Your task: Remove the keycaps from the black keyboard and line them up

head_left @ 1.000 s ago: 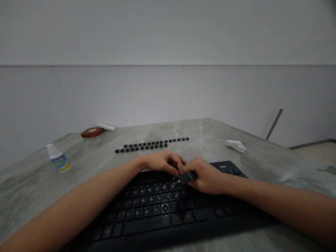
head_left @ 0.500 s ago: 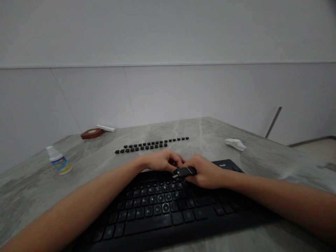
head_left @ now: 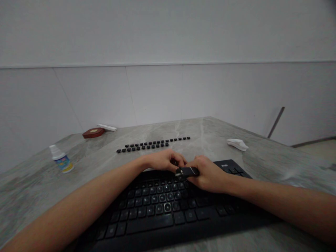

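Observation:
A black keyboard (head_left: 149,225) lies in front of me; many of its keys in the middle rows are bare, showing round domes. Over its upper part my right hand (head_left: 210,174) is closed around a small black tool (head_left: 190,172) with a metal end pointing left. My left hand (head_left: 165,160) meets it there, fingers curled and pinched close to the right fingertips. What the left fingers hold, if anything, is hidden. Beyond my hands, several removed black keycaps (head_left: 143,147) sit in two rows on the grey marbled table (head_left: 204,138).
A white spray bottle (head_left: 62,160) with a blue and yellow label stands at the left. Farther back are a reddish-brown case (head_left: 93,132) and a white stick-like box (head_left: 107,127). A crumpled white cloth or tissue (head_left: 237,144) lies to the right. A pale wall rises behind the table.
The whole view has shifted slightly, so things appear a little farther right. Both hands remain together over the keyboard; the black tool has turned slightly.

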Tool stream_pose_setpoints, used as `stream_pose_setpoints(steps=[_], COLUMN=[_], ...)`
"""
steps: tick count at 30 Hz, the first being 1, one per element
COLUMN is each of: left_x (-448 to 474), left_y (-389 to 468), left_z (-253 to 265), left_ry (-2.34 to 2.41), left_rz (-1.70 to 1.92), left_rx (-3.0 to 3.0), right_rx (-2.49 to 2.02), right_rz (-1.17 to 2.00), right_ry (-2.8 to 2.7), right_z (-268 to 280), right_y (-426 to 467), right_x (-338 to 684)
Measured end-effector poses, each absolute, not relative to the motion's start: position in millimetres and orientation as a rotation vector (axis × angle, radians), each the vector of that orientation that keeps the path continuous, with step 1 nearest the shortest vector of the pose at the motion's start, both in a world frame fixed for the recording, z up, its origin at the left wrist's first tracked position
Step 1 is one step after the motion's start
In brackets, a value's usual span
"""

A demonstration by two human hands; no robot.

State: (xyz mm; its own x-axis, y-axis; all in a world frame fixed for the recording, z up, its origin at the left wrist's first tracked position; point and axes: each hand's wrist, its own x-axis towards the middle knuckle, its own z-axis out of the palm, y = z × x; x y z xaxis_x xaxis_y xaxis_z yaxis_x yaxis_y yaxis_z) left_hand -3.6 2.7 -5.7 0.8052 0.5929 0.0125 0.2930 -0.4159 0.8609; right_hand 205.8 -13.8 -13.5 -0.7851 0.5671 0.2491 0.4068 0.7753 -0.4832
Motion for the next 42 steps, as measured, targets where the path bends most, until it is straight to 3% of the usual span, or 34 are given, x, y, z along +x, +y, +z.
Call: stream_pose_setpoints(steps=[3, 8, 17, 25, 37, 42], left_x=[-3.9, -4.2, -5.3, -5.6, -4.5, -4.5], left_y=[2.7, 0.1, -0.9, -0.2, -0.1, -1.1], left_z=[-5.3, -0.5, 1.9, 0.0, 0.4, 0.0], left_ry=[0.645, 0.595, 0.587, 0.617, 0.66, 0.678], left_rz=[0.382, 0.376, 0.343, 0.314, 0.267, 0.282], left_rx=[2.012, 1.949, 1.935, 2.035, 2.003, 1.967], right_rx=[-0.694, -0.386, -0.478, -0.272, -0.488, -0.595], right_rz=[0.698, 0.512, 0.629, 0.6, 0.45, 0.647], right_ry=[-2.603, -2.696, -2.648, -2.535, -2.571, -2.535], right_z=[-13.6, -14.2, -21.9, -10.8, -15.6, -13.9], right_y=[-4.7, 2.1, 3.6, -3.4, -12.0, -13.6], right_x=[206.0, 207.6, 209.5, 211.2, 211.6, 207.8])
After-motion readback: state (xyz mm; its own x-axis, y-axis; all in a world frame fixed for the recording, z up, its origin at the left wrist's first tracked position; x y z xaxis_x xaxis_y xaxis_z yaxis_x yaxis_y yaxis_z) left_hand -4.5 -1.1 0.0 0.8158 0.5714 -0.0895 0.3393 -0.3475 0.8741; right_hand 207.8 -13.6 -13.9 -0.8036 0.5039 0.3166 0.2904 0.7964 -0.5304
